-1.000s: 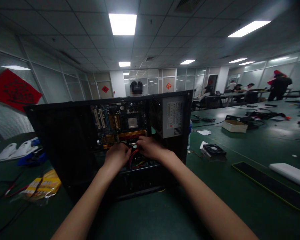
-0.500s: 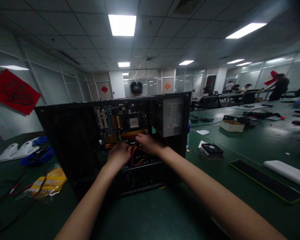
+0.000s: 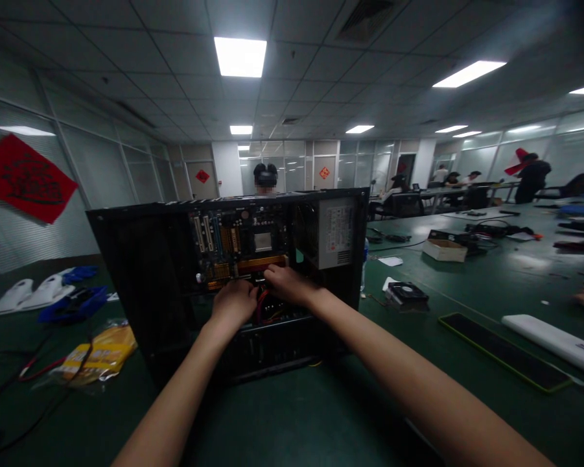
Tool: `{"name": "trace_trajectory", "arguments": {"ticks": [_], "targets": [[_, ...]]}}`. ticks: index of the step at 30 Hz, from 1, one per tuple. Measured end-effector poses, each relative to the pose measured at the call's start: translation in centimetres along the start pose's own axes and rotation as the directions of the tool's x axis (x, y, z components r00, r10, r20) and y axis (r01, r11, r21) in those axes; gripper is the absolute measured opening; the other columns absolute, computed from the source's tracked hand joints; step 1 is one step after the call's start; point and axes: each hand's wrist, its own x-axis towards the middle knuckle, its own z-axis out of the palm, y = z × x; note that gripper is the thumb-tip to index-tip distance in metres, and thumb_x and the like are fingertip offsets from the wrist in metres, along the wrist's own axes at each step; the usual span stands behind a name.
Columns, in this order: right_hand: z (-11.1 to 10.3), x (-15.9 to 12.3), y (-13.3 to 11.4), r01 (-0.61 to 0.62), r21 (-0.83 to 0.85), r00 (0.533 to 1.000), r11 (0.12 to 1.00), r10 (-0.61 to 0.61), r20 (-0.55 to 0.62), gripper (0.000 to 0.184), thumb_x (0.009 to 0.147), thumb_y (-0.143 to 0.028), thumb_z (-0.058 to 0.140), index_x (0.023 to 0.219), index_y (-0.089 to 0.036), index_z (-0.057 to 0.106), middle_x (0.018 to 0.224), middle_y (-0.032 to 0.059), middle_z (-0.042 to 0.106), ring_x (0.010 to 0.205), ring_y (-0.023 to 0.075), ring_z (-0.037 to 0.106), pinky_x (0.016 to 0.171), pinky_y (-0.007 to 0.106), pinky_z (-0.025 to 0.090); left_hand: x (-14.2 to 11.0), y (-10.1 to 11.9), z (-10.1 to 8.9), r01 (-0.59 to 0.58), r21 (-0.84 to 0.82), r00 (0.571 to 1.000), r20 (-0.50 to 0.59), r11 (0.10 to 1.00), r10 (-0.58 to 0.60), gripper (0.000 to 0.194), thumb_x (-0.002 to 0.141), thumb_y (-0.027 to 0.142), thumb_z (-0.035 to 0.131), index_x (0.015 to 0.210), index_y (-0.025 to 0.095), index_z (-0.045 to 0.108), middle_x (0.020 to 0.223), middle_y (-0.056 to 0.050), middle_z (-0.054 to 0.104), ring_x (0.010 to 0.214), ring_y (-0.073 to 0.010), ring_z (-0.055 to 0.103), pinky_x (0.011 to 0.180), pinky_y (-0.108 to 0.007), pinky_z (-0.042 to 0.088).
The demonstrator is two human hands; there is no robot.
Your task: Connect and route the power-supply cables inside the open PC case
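An open black computer case (image 3: 140, 279) stands on the green table (image 3: 321, 415) in front of me. Its motherboard (image 3: 238, 243) and grey power supply (image 3: 338, 232) show inside. Both my hands reach into the case below the motherboard. My left hand (image 3: 233, 302) is curled with its fingers tucked in among red cables (image 3: 262, 303). My right hand (image 3: 286, 284) lies just right of it, fingers bent down at the board's lower edge. What either hand grips is hidden.
A yellow packet (image 3: 97, 353) and blue and white items (image 3: 53, 295) lie left of the case. A loose fan (image 3: 403, 292), a cardboard box (image 3: 444, 248), a black mat (image 3: 503, 350) and a white bar (image 3: 554, 337) lie on the right. Other people work at the far tables.
The view has drifted left, so the case sits further right in frame. Both hands stay at the same spot inside the case with little movement.
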Motion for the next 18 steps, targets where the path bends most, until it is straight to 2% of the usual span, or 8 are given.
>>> {"name": "trace_trajectory", "arguments": {"ticks": [18], "targets": [[-0.22,0.06,-0.32,0.016,-0.123,1.000,0.992,-0.014,0.019,0.021,0.095,-0.014,0.040,0.106,-0.010,0.059,0.110,0.0153,0.062,0.100,0.0228,0.061,0.076,0.029,0.046,-0.30,0.34,-0.31,-0.041,0.041,0.999,0.013,0.998,0.041,0.037,0.093,0.039,0.042,0.095,0.019,0.073,0.098,-0.013,0.073,0.090,-0.0247,0.067,0.075,-0.031,0.048]]}}
